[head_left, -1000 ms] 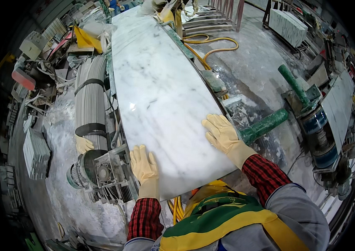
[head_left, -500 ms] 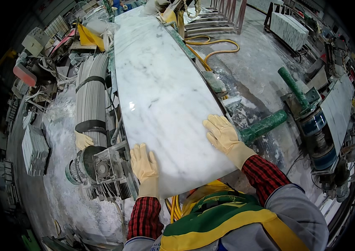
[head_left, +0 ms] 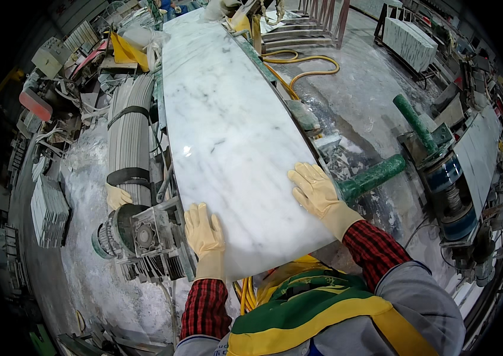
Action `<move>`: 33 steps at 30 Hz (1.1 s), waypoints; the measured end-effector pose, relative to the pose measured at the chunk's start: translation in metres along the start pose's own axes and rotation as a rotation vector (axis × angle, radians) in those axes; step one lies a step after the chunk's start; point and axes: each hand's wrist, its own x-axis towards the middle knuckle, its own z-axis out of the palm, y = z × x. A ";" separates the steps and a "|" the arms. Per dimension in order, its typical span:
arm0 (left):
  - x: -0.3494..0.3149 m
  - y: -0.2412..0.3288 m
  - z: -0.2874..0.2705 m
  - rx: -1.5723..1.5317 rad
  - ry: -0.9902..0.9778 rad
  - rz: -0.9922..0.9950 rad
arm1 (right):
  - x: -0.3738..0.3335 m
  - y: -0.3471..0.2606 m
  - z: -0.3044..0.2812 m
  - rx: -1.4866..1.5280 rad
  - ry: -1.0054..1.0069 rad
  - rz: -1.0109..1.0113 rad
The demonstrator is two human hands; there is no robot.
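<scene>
A long white marble slab with grey veins stretches away from me, its near end close to my apron. On its near left edge rests my left hand, in a cream rubber glove, fingers stretched out. My right hand, gloved alike, lies with spread fingers on the slab near its right edge. Neither hand grips anything. A glossy patch of light shows on the slab's surface. What bears the slab is mostly hidden beneath it.
At left are a dusty motor, a ribbed grey bellows and a loose glove. Green rollers jut out at right. A yellow hose curls over the wet floor. Stacked slabs stand at far right.
</scene>
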 end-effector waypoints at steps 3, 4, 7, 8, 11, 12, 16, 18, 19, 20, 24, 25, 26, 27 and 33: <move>-0.002 0.000 0.000 0.003 0.007 0.004 | -0.002 0.000 0.001 0.018 0.004 0.000; -0.003 0.000 0.000 0.003 0.009 0.007 | -0.002 0.001 0.002 0.022 0.005 0.000; -0.004 0.002 -0.003 0.004 -0.004 -0.001 | -0.003 0.000 0.000 0.029 0.009 -0.001; -0.005 0.001 -0.002 0.005 0.002 0.004 | -0.003 -0.002 -0.001 0.029 0.011 0.000; -0.007 -0.002 0.000 0.011 0.016 0.015 | -0.005 -0.003 -0.001 0.028 0.024 -0.005; -0.008 -0.001 0.000 0.013 0.018 0.017 | -0.006 -0.002 0.000 0.026 0.030 -0.007; -0.010 0.000 -0.002 0.007 0.033 0.032 | -0.009 -0.002 0.001 0.024 0.031 -0.010; -0.011 0.004 -0.008 -0.014 0.007 0.016 | -0.010 -0.002 0.001 0.023 0.034 -0.010; -0.011 0.006 -0.010 -0.025 -0.005 0.008 | -0.012 -0.002 0.002 0.018 0.036 -0.008; -0.011 0.005 -0.009 -0.018 -0.007 0.005 | -0.013 -0.001 0.004 0.013 0.038 -0.006; -0.016 0.003 -0.008 -0.003 -0.009 -0.009 | -0.013 -0.004 0.001 0.021 0.028 -0.005; -0.016 0.004 -0.008 -0.004 -0.009 -0.009 | -0.015 -0.003 0.002 0.016 0.046 -0.008; -0.017 0.004 -0.008 -0.004 -0.007 -0.009 | -0.018 -0.001 0.006 0.010 0.064 -0.011; -0.017 0.004 -0.008 -0.003 -0.006 -0.010 | -0.020 -0.001 0.007 0.006 0.082 -0.014; -0.020 0.008 -0.015 -0.011 -0.011 0.000 | -0.038 -0.011 0.007 -0.002 0.137 0.021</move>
